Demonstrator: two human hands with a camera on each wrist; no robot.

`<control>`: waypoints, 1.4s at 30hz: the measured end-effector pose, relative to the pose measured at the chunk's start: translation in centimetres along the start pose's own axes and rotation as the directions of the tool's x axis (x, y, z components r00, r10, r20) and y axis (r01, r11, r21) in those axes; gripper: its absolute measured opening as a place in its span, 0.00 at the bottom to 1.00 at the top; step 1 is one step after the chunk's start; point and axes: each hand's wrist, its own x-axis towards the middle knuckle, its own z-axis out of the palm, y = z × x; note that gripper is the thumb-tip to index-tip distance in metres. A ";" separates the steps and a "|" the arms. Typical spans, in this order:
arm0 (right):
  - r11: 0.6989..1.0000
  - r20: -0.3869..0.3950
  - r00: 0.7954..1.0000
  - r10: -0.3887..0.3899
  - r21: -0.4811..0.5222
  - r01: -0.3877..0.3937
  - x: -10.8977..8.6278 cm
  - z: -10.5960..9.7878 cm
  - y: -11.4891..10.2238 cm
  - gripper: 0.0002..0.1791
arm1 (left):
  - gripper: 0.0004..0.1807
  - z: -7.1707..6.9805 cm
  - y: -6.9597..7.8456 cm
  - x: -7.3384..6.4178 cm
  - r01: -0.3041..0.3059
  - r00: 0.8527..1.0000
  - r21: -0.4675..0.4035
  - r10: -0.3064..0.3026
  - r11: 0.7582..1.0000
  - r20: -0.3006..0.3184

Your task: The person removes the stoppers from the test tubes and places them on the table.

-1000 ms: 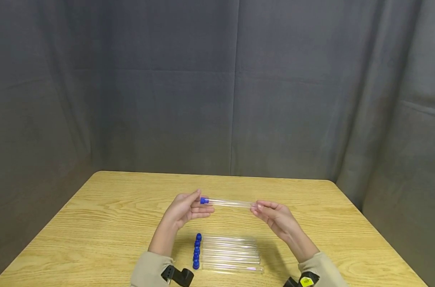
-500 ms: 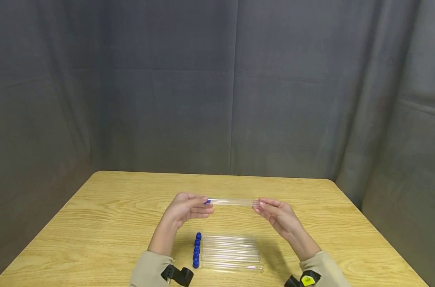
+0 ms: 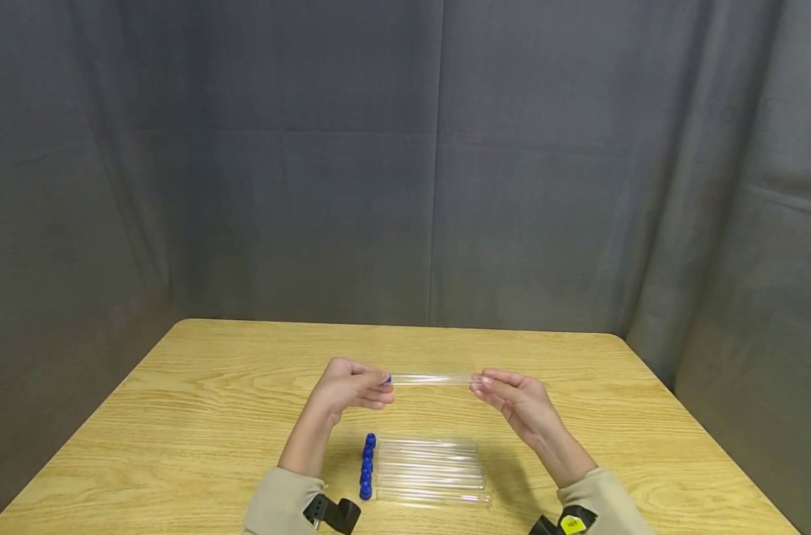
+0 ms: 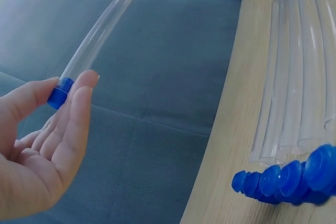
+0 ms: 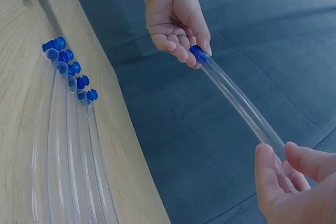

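Note:
A clear test tube (image 3: 432,380) is held level above the table between both hands. At its left end sits a blue stopper (image 4: 61,93), which the left hand (image 3: 341,386) pinches between thumb and fingers. The right hand (image 3: 517,403) pinches the tube's far end with thumb and fingertips. From the head view the left thumb hides most of the stopper; both wrist views show it at the tube's mouth, and how deep it sits I cannot tell.
Several more clear tubes (image 3: 432,475) lie side by side on the wooden table (image 3: 178,438), below the hands. A column of several blue stoppers (image 3: 366,467) lines their left ends. Grey curtains (image 3: 311,186) surround the table's back and sides.
The left thumb has come over the blue stopper, covering most of it in the head view. The tube has shifted slightly right since a second ago, and the right hand keeps its hold.

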 end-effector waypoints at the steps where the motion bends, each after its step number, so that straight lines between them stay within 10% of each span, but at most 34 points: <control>1: 1.000 -0.007 1.000 0.001 -0.001 -0.001 0.0 0.0 0.0 0.16 | 0.12 0.0 0.0 0.0 0.002 1.000 0.011 -0.002 1.000 -0.010; 18: 0.996 -0.134 0.990 -0.041 -0.086 0.030 -0.2 0.7 0.6 0.15 | 0.07 0.6 -0.1 0.0 0.016 0.982 0.132 0.010 0.991 -0.190; 28: 0.999 -0.107 0.994 0.012 -0.048 -0.017 -0.2 -0.2 -0.3 0.12 | 0.12 -0.4 -1.0 0.4 0.012 1.000 -0.062 -0.012 0.998 -0.008; 42: 0.999 -0.102 0.994 0.033 -0.005 -0.033 0.0 -0.9 -0.3 0.14 | 0.15 -0.9 -0.7 0.3 -0.002 0.999 -0.111 0.008 0.994 0.052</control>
